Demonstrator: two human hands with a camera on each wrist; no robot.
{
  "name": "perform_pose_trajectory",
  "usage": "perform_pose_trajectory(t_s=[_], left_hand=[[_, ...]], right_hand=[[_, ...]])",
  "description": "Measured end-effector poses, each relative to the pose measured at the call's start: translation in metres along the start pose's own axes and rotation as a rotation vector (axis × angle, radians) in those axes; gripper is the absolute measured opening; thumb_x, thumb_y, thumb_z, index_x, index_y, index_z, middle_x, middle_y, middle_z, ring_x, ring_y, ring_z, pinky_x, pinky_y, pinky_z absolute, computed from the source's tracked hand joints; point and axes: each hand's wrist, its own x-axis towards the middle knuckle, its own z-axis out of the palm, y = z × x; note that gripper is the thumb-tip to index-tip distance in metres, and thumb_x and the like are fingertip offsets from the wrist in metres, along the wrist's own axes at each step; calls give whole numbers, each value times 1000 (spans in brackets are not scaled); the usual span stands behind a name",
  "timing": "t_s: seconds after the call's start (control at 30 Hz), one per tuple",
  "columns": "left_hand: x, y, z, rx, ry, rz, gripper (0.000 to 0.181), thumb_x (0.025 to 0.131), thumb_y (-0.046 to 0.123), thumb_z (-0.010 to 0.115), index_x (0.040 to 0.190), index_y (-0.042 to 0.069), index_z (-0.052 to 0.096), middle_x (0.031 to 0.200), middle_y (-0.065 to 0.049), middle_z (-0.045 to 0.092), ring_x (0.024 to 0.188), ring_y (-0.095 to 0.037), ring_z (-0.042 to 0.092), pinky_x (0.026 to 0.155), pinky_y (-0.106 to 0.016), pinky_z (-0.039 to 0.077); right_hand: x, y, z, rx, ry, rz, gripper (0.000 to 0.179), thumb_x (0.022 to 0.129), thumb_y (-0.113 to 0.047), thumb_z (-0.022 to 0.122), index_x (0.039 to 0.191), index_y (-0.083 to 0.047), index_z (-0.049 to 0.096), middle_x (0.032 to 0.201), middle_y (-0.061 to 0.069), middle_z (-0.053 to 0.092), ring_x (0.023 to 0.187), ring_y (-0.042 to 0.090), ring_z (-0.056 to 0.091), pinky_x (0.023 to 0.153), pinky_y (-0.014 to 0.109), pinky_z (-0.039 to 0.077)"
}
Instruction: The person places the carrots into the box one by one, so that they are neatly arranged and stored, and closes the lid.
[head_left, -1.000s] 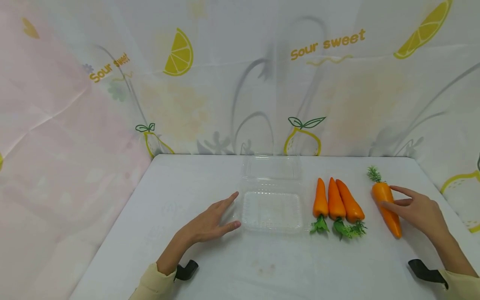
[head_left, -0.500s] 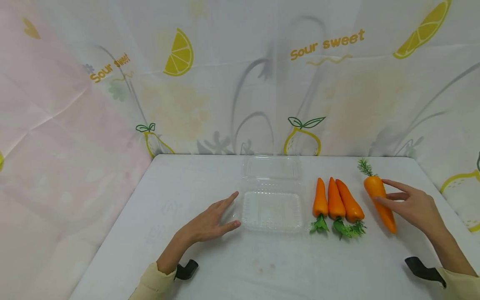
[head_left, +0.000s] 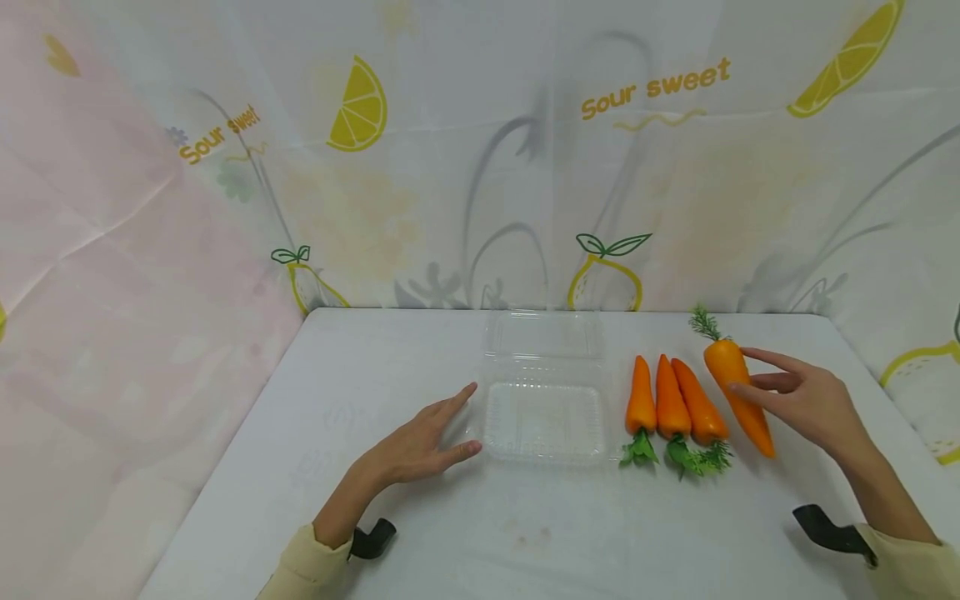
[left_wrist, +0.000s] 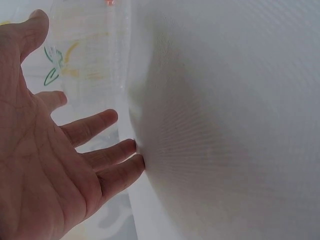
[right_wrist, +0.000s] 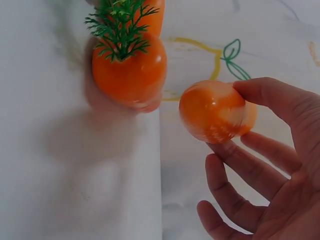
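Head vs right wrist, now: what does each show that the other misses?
Head only: the left hand, the open clear box beside it, and the leaves of the held carrot.

Right wrist only: the palm side of the right hand, with the held carrot seen nearly end-on.

Both: the right hand pinching the held carrot, lying carrots (three in head; count unclear in wrist), the table and the lemon-print cloth.

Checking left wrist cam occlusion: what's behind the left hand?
Behind the left hand: part of the clear box, printed backdrop showing through it. Anything the hand covers can't be seen.
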Motion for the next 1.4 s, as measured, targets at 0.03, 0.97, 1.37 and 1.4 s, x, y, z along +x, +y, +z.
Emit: perform_pose_trajectory(t_s=[0.03, 0.97, 1.37, 1.4], left_hand=[[0, 0, 0, 1, 0, 0, 85, 89, 73, 48, 157, 43, 6, 159, 0, 28, 144, -22, 28, 110, -51, 32], [0, 0, 1, -7, 9, -3, 86, 89, 74, 48, 157, 43, 7, 159, 1, 28, 144, -22, 28, 110, -51, 33], [0, 1, 0, -6, 6, 0, 85, 89, 73, 49, 157, 43, 7, 158, -1, 29, 144, -22, 28, 110, -51, 33], [0, 1, 0, -7, 7, 2, 85, 89, 73, 49, 157, 43, 7, 158, -1, 29, 144, -22, 28, 110, -51, 33]], right_hand=[[0, -2, 0, 3, 2, -5, 73, 90, -45, 71, 143, 0, 49, 111, 32, 65, 105, 52, 56, 68, 52, 48], [11, -63, 22, 101, -23, -193, 61, 87, -36, 77, 138, -7, 58, 105, 22, 71, 95, 39, 65, 65, 30, 50], [17, -87, 41, 185, -118, -204, 61, 85, -41, 78, 137, -12, 60, 107, 15, 72, 98, 30, 67, 76, 37, 51], [17, -89, 42, 197, -127, -204, 61, 85, -41, 78, 136, -13, 61, 107, 14, 72, 98, 29, 67, 77, 38, 51]])
